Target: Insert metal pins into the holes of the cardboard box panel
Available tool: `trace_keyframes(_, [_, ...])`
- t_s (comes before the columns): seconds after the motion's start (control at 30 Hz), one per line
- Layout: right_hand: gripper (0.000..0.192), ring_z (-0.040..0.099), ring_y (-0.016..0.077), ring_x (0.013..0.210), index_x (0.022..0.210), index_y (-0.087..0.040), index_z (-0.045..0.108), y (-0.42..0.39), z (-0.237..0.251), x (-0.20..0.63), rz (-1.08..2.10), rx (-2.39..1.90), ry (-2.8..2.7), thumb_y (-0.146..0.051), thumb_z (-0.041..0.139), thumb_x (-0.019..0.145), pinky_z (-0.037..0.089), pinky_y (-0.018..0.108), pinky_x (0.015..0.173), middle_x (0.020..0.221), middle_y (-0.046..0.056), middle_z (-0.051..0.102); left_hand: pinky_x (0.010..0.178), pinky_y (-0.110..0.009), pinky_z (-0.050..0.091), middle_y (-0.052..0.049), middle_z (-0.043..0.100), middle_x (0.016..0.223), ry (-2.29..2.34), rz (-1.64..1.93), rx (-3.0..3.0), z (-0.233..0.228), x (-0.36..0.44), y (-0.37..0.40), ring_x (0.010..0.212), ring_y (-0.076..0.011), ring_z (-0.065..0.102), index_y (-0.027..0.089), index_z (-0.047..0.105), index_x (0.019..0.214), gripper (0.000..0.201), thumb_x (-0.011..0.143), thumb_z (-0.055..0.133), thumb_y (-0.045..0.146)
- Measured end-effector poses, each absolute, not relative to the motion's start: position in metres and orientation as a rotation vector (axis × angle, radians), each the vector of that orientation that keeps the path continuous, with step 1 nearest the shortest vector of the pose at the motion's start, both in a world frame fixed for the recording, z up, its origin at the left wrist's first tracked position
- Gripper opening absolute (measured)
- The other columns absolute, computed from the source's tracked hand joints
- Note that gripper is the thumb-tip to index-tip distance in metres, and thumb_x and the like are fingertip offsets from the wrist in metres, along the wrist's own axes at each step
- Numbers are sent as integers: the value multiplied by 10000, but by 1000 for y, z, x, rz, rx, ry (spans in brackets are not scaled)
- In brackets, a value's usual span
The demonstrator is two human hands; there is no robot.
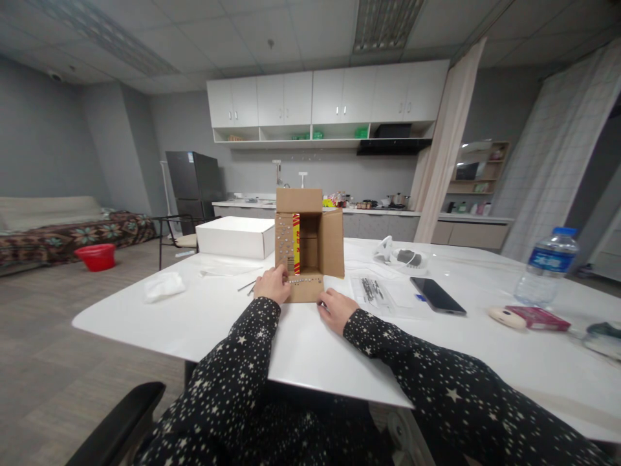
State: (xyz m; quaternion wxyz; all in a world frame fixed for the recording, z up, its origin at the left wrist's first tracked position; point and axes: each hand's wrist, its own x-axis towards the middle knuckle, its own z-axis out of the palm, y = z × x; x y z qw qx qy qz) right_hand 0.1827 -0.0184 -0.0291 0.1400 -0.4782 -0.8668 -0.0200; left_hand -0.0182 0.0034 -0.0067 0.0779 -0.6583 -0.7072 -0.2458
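Carton [310, 243]: lying on its side at the table's [310, 349] middle, open mouth facing the wearer, four flaps spread. The top flap is standing up, the right flap is swung out, the bottom flap is lying flat on the tabletop. The left flap is being shown studded with rows of small pale dots; a red and yellow strip is running along its inner edge.

Left hand [273, 285]: being rested at the carton's 7 o'clock corner, fingers curled loosely against the left flap's lower edge and the bottom flap. Touch is being made; whether a real grip is being taken cannot be told.

Right hand [336, 309]: being laid on the table at the carton's 5 o'clock, fingertips meeting the bottom flap's right corner, fingers bent, nothing enclosed. Both sleeves are dark with white stars.

Around the carton:
- White box [236, 237] at 10 o'clock, just beside.
- Crumpled tissue [163, 286] at 9 o'clock, well apart, near the table's left edge.
- Thin sticks [247, 285] lying just left of the left hand.
- Clear bag [372, 289] with dark slim pieces at 4 o'clock, near the right hand.
- Phone [437, 296] lying face up beyond the bag.
- Bottle [546, 266] standing upright at 3 o'clock, far right; red pack [537, 318] lying before it.
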Motion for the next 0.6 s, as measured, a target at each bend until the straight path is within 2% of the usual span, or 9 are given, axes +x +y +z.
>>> trace_keyframes(0.6, [215,579,158,880,1012,-196,601,-17,-30,182,-68,-1372,-2501,-250,416,916,370,266,718,1015,64,588,795,-327,431,-65,629,997,-2094,-762,-1988,-11,-20,7,974,-223,582,219,532,947,171,778,512,203])
